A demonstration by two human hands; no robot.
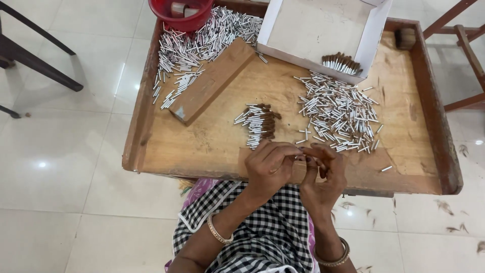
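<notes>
My left hand point(270, 164) and my right hand point(326, 169) meet at the near edge of a wooden tray table point(419, 167). Between them sits a small wooden block point(299, 171), gripped by my left hand. My right hand's fingers pinch something small and brown beside the block; what it is I cannot tell. Just beyond my hands lies a short row of silver tubes with brown tips point(258, 124). A loose pile of plain silver tubes point(339, 114) is spread to the right of it.
A long wooden block point(212, 81) lies diagonally at the left, with more silver tubes point(194, 48) behind it. A red bucket point(182, 12) stands at the far edge. An open white box point(313, 28) holds a bundle of brown-tipped tubes point(341, 63). Chair legs stand either side.
</notes>
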